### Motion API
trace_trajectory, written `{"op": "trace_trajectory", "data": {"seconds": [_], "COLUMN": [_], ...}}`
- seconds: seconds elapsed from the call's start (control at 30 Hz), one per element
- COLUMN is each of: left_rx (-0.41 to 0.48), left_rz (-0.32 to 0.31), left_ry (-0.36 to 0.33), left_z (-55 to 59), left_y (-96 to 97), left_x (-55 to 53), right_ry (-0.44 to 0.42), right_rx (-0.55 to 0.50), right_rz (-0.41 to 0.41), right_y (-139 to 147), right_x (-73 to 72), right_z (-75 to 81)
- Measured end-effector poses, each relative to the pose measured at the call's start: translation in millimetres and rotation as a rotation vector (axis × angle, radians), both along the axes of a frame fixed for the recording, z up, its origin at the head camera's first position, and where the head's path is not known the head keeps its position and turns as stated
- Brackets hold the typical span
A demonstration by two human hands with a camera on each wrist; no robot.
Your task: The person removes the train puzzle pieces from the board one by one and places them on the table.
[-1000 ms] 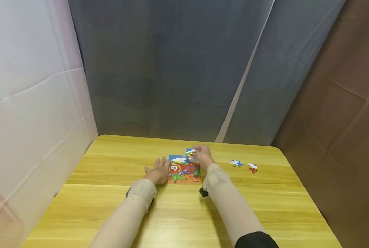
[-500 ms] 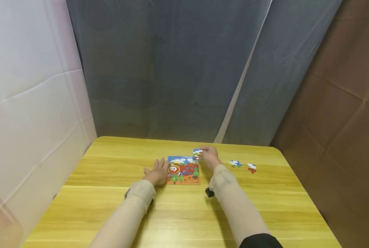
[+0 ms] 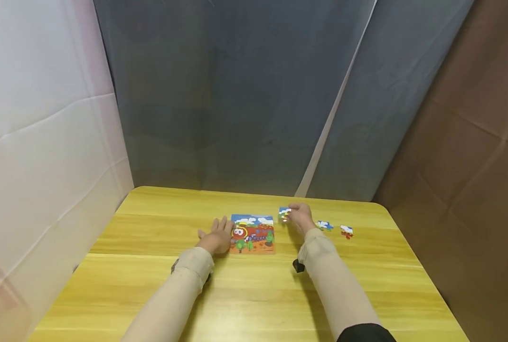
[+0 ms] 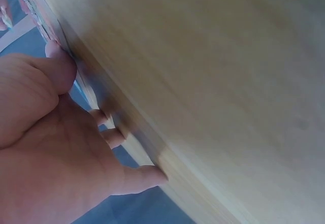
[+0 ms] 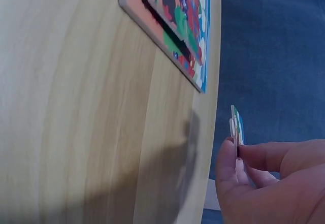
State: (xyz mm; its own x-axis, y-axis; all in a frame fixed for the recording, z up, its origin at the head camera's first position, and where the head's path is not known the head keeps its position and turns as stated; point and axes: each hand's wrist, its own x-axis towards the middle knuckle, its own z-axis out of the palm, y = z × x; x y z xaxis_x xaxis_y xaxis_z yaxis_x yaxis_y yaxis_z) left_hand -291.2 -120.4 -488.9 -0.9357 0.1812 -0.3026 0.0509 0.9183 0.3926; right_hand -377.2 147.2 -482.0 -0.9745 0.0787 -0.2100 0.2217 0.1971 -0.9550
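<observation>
My right hand [image 3: 301, 217] pinches a jigsaw piece [image 3: 284, 213] with blue, white, yellow and red on it. In the right wrist view this piece [image 5: 237, 126] stands on edge between thumb and finger, raised over the table. A square jigsaw puzzle [image 3: 252, 233] with a smiling red train, trees and clouds lies at mid-table, left of that hand. Seen from the right wrist, joined pieces [image 5: 175, 10] form a raised layer on the puzzle's base. My left hand [image 3: 217, 237] rests with fingers spread at the puzzle's left edge.
Two loose jigsaw pieces lie to the right: a blue and white one [image 3: 324, 225] and a white and red one [image 3: 346, 231]. The wooden table [image 3: 245, 304] backs onto a grey curtain [image 3: 220, 104], with pale cloth at left and brown at right.
My right hand has moved right with the jigsaw piece, from over the puzzle's top right corner to a spot beside it. The left hand stays in place.
</observation>
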Motion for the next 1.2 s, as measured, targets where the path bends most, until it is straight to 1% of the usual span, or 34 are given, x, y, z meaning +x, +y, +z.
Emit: {"op": "trace_trajectory", "data": {"seconds": [0.17,0.27,0.33,0.4,0.53,0.7,0.8,0.83,0.9,1.03,1.07,1.2], "left_rx": [-0.024,-0.031,-0.028,-0.023,-0.021,-0.027,-0.028,-0.023,-0.025,-0.032,-0.038,-0.04], "left_rz": [-0.011,-0.007,-0.003,0.0,-0.004,-0.004,0.0,-0.003,-0.002,0.007,0.014,0.017], "left_ry": [-0.016,-0.011,-0.012,-0.017,-0.02,-0.015,-0.019,-0.014,-0.023,-0.046,-0.055,-0.05], "left_z": [-4.3,-3.6,-2.3,-0.4,0.6,0.5,2.5,-0.9,-0.1,-4.8,-3.0,-14.2], "left_y": [1.5,1.0,0.6,0.6,0.6,1.6,3.3,2.5,3.5,4.5,5.9,4.5], "left_x": [0.9,-0.1,-0.9,-0.9,0.9,2.2,3.7,2.0,2.3,-0.9,-0.3,-7.1], "right_ry": [-0.018,-0.01,-0.01,-0.019,-0.024,-0.001,0.014,0.017,0.034,0.049,0.055,0.077], "right_rx": [0.014,0.021,0.046,0.097,0.25,0.419,0.482,0.5,0.547,0.587,0.597,0.633], "right_rz": [-0.018,-0.014,-0.005,0.006,0.014,0.008,0.029,0.037,0.044,0.062,0.066,0.08], "right_y": [8,11,14,18,24,30,32,33,34,37,37,37], "right_x": [1.2,-2.1,-5.4,-7.7,-9.5,-9.7,-7.4,-5.8,-2.4,0.5,0.9,2.0], "right_z": [-6.3,-7.3,-7.9,-8.8,-12.5,-14.2,-12.5,-11.8,-10.6,-10.7,-10.5,-10.3]}}
